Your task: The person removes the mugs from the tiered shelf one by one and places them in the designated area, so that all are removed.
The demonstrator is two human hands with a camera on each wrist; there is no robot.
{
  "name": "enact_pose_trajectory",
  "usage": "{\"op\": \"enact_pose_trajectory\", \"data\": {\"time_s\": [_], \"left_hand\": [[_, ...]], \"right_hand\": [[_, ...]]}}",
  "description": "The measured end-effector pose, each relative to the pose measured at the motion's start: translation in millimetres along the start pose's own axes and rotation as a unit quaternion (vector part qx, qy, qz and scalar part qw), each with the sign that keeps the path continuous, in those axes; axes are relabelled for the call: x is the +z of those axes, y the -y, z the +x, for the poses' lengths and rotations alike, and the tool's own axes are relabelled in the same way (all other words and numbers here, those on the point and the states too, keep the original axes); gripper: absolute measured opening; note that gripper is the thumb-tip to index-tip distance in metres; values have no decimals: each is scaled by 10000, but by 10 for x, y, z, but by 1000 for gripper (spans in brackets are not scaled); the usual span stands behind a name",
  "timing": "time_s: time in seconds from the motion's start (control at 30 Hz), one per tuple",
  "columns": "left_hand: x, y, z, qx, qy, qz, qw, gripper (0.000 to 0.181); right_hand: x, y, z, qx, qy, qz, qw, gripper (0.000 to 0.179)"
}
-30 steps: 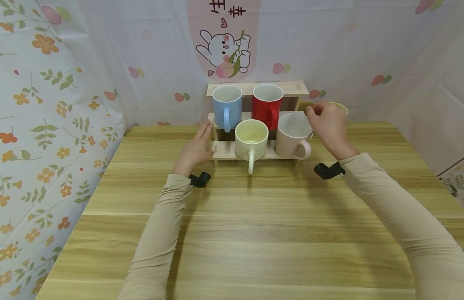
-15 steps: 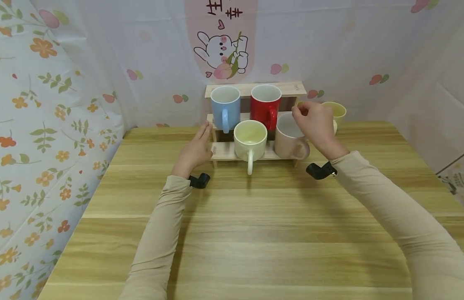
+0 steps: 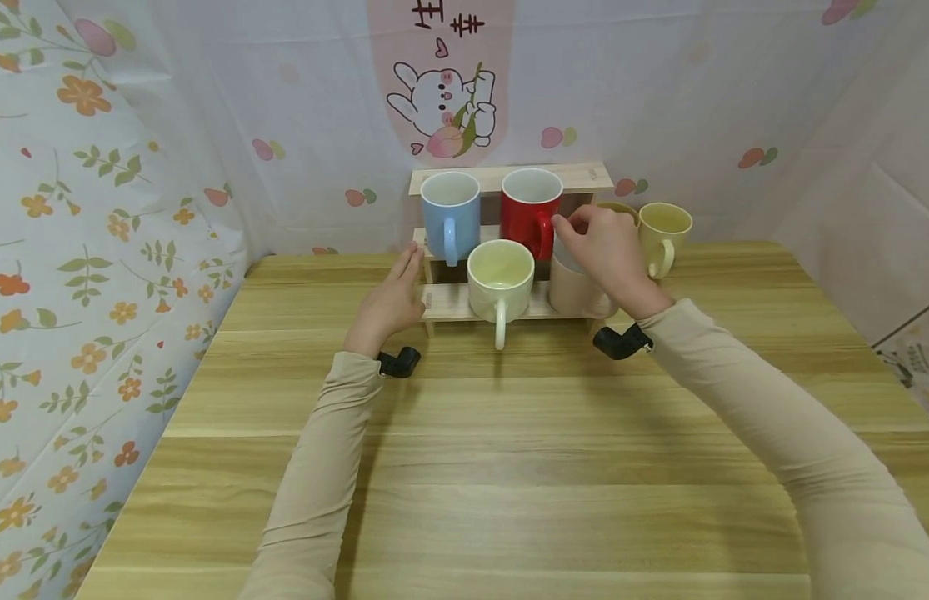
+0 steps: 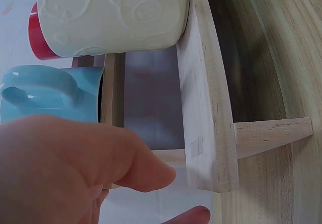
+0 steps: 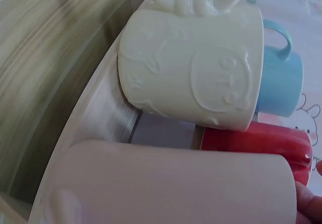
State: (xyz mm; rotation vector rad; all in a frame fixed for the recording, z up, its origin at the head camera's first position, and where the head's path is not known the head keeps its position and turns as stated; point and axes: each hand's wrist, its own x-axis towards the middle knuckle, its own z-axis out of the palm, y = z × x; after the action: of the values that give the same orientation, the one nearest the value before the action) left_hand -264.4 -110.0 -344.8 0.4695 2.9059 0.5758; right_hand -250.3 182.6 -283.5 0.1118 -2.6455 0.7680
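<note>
My right hand [image 3: 610, 254] is over the pale pink mug [image 3: 571, 290], fingertips beside the handle of the red mug [image 3: 518, 218]. In the right wrist view, its fingers [image 5: 309, 204] show past the pink mug's rim, gripping nothing visible. My left hand [image 3: 389, 308] lies at the left end of the wooden rack [image 3: 445, 302], fingers straight; whether they touch it is unclear. Thumb and finger stand apart in the left wrist view. Near it are a light blue mug [image 3: 437, 225] on the middle tier and a cream embossed mug [image 3: 485, 290] on the lowest.
Right of the rack stands a yellow mug [image 3: 662, 225], with another yellow mug [image 3: 621, 208] partly hidden behind my right hand. The wooden table [image 3: 501, 467] extends in front. A printed cloth [image 3: 307, 125] hangs behind the rack.
My right hand has moved left, from beside the yellow mugs across the pink mug to the red mug's handle. The yellow mugs have come into fuller view. My left hand stays put.
</note>
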Motion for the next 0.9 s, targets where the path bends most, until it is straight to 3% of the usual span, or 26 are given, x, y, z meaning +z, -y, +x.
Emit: {"op": "enact_pose_trajectory", "data": {"time_s": [0.3,0.9], "left_hand": [[13,15,14,50,-48,-67,10000,84],[15,28,15,33,-54,-112,9999,85]], "right_hand": [[57,62,2,164,324,177,9992,47],[187,183,132,268,325,-85,9991,45]]}}
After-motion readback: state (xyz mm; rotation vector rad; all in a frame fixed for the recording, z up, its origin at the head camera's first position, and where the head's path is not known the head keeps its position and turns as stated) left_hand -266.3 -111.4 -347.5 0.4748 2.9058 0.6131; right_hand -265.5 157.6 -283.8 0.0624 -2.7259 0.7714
